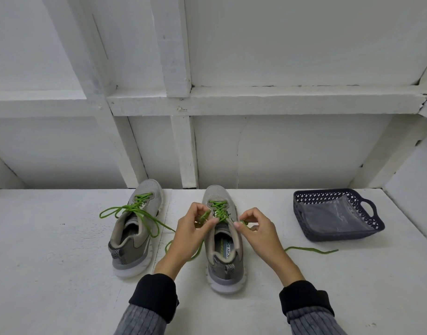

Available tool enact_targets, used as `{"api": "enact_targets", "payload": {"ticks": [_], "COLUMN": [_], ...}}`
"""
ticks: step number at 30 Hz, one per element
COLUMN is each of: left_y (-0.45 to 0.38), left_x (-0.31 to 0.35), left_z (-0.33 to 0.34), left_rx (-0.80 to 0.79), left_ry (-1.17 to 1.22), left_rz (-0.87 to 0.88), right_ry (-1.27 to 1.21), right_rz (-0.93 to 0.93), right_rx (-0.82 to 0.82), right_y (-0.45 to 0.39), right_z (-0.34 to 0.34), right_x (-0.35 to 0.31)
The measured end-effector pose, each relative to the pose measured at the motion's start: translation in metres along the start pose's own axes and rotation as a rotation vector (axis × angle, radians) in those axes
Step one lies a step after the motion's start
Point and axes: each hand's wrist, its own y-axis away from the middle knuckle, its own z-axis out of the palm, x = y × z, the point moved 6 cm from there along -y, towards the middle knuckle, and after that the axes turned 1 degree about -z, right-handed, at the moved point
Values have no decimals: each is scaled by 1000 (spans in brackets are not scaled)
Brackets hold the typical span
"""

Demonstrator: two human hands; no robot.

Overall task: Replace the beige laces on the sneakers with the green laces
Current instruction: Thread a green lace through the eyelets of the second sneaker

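Two grey sneakers stand on a white surface, toes pointing away from me. The left sneaker [137, 228] carries a green lace [132, 210] whose loose ends loop out to both sides. The right sneaker [223, 240] also has a green lace [219, 210] threaded through its eyelets. My left hand [188, 235] pinches that lace at the shoe's left side near the top eyelets. My right hand [260, 234] pinches the other end at the shoe's right side; its free tail [311, 250] trails to the right. No beige laces are visible.
A dark blue perforated basket [338, 213] with a clear plastic bag inside sits at the right. A white wall with wooden beams [183, 151] rises just behind the shoes. The white surface [50, 262] stretches left and toward me.
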Motion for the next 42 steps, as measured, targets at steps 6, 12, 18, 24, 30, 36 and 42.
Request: {"api": "enact_targets", "payload": {"ticks": [6, 12, 18, 24, 30, 36, 42], "left_y": [1, -5, -18, -23, -17, 2, -2], "left_x": [2, 7, 22, 25, 12, 13, 3], "left_z": [6, 7, 13, 24, 16, 4, -2], "left_rx": [-49, 0, -114, -138, -114, 54, 246], "left_ry": [-222, -344, -986, -1058, -813, -560, -242], "left_rz": [118, 225, 462, 641, 580, 496, 306], "right_ry": [153, 150, 149, 366, 297, 159, 258], "right_rz": [-84, -150, -54, -156, -183, -249, -272], "right_rx": [-40, 43, 69, 175, 112, 60, 14], "right_y": [8, 3, -7, 3, 5, 11, 13], "right_z": [9, 14, 10, 16, 24, 34, 34], "right_x": [0, -6, 14, -7, -5, -14, -18]}}
